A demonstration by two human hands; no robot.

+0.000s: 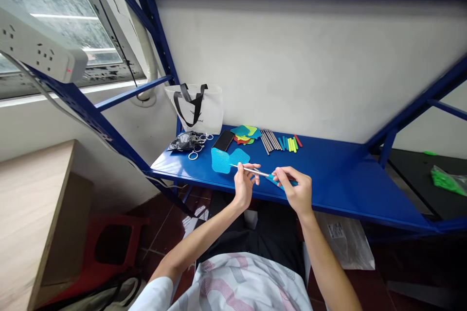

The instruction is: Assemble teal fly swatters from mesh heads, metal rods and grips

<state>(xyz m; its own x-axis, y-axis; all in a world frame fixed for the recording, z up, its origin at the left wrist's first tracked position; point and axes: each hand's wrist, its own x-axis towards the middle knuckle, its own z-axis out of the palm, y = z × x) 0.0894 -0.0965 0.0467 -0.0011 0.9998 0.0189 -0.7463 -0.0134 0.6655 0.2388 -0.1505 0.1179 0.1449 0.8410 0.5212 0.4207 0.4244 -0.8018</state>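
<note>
A small blue fly swatter (221, 161) with a thin metal rod and blue handle is held above the front of the blue desk (335, 165). My left hand (245, 184) pinches its rod near the paddle, with the other fingers loosely curled. My right hand (295, 187) is closed around the handle end. Behind it, a second blue swatter (240, 156) lies on the desk, partly hidden by the first and my hands. Farther back are a pile of coloured swatter paddles (246, 133), several metal rods (269, 141) and short coloured handles (292, 144).
A dark phone (223, 140) lies left of the paddles. Beside it are a black plastic bag (182, 141), white rings (193, 155) and a white tote bag (213, 107). Blue frame posts flank the desk. A power strip (40, 43) hangs at upper left.
</note>
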